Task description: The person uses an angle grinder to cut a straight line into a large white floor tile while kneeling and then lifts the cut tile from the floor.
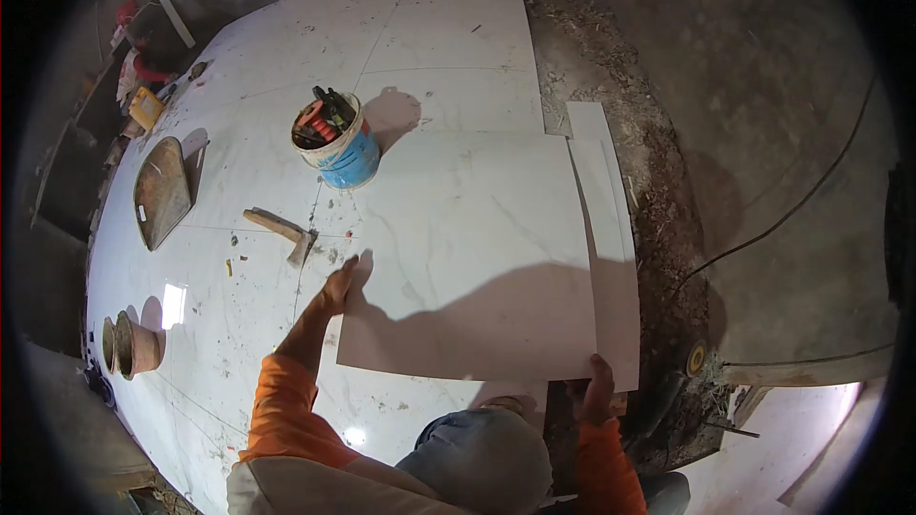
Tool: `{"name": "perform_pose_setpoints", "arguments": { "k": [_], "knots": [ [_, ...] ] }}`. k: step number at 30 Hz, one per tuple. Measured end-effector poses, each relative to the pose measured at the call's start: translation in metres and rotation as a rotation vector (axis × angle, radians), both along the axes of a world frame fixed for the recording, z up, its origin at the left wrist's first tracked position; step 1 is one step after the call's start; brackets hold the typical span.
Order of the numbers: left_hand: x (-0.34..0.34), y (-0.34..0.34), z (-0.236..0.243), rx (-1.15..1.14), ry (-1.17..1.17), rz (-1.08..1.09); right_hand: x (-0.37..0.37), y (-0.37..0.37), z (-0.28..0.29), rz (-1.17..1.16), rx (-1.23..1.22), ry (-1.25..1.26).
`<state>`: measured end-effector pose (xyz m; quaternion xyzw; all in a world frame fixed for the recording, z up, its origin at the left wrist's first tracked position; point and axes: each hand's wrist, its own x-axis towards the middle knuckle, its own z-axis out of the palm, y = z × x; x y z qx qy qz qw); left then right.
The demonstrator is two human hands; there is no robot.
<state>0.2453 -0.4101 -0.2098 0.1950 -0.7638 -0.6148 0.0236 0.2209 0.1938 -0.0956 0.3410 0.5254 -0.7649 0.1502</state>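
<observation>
A large white marbled tile (468, 229) lies tilted or raised in front of me, with my shadow across its near part. My left hand (341, 284) grips its left edge, fingers curled round it. At the near right corner, my right hand (598, 389) holds the edge from below, its fingers partly hidden. Under the tile's right side shows another white tile piece (611, 286). Left of the tile, a hatchet-like hammer with a wooden handle (277, 223) rests on the floor. Beyond it stands a blue and white bucket (349, 160) full of tools.
White tiled flooring (219, 277) spreads left, ending at rubble (658, 181) on the right. A metal pan (164, 193) and two buckets (141, 350) stand left, a yellow jerry can (146, 108) farther off. An angle grinder (687, 362) and black cable (801, 219) lie right.
</observation>
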Motion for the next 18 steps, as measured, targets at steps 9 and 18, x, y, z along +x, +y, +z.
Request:
{"name": "perform_pose_setpoints", "arguments": {
  "k": [9, 18],
  "knots": [
    [-0.083, 0.076, 0.065, 0.198, -0.535, 0.314, -0.098, 0.059, 0.026, 0.616, -0.336, -0.157],
    [-0.074, 0.076, 0.098, 0.103, -0.567, 0.332, -0.263, -0.048, 0.016, 0.782, 0.899, -0.013]
  ]
}}
